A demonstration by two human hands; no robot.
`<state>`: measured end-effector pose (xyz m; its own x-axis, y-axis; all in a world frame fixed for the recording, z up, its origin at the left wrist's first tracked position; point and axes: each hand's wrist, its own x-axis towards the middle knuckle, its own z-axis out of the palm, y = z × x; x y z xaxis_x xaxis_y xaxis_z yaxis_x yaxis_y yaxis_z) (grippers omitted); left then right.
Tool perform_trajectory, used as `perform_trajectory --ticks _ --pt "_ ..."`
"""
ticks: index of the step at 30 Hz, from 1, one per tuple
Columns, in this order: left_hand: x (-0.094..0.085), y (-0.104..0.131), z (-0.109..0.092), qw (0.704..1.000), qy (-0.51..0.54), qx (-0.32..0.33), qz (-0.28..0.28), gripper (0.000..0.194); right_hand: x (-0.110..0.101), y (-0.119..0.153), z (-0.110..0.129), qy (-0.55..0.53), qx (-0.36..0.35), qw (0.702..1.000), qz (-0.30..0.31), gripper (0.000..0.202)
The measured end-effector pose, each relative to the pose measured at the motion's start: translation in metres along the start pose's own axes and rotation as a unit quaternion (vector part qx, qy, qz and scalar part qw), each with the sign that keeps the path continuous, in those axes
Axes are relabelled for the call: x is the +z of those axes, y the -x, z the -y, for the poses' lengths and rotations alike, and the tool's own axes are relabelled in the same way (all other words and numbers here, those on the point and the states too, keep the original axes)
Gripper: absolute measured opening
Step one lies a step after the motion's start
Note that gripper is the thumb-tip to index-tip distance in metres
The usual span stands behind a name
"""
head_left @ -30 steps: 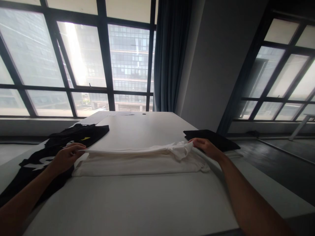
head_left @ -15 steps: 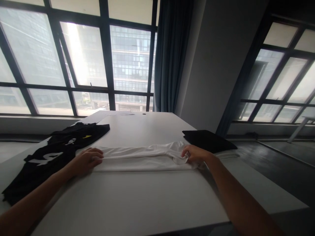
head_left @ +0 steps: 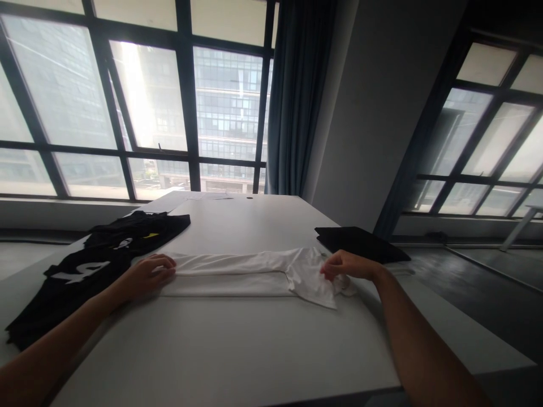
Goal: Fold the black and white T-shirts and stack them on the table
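A white T-shirt [head_left: 241, 274] lies across the table, folded into a long strip with soft wrinkles. Its sleeve [head_left: 311, 277] fans out at the right end, one corner hanging toward the near side. My left hand [head_left: 148, 274] grips the strip's left end, thumb and fingers close together on the cloth. At the other end, my right hand [head_left: 345, 265] has its fingertips pinched on fabric beside the sleeve. A bunched bit of white cloth shows under the right hand, partly hidden by it.
Black clothing with white and yellow prints [head_left: 102, 260] lies on the left of the white table [head_left: 237, 345]. A folded black garment [head_left: 360, 243] rests at the right edge. Papers [head_left: 203, 195] lie at the far end, before windows and a blue curtain [head_left: 291, 113].
My right hand has moved slightly right and let the sleeve flap drop; it now spreads toward the near side. My left hand stays at the left end.
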<state>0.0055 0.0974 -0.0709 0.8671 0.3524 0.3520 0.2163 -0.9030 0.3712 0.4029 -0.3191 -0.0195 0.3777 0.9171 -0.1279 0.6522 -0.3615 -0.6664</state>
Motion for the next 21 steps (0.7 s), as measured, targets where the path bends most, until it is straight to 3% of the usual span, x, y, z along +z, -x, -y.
perform_trajectory --ticks 3,5,8,11,16,21 --pt "0.003 -0.002 0.003 1.000 -0.025 -0.002 -0.006 0.050 0.011 -0.016 -0.001 0.049 0.004 0.991 -0.128 0.068" --pt "0.008 -0.003 0.010 0.998 -0.055 0.009 0.002 0.055 0.025 -0.031 0.001 0.098 0.002 0.982 -0.162 0.075" --pt "0.015 -0.003 0.025 0.993 -0.109 -0.005 0.050 0.073 0.050 -0.050 0.005 0.196 0.066 0.975 -0.085 0.088" --pt "0.018 -0.001 0.034 0.980 -0.145 -0.066 0.115 0.080 0.063 -0.062 0.002 0.264 0.156 0.952 -0.020 0.097" --pt "0.016 0.003 0.034 0.964 -0.167 -0.134 0.161 0.082 0.060 -0.071 -0.009 0.286 0.136 0.947 -0.054 0.086" --pt "0.015 0.005 0.032 0.969 -0.170 -0.140 0.109 0.071 0.067 -0.067 0.005 0.326 0.153 0.924 -0.128 0.074"
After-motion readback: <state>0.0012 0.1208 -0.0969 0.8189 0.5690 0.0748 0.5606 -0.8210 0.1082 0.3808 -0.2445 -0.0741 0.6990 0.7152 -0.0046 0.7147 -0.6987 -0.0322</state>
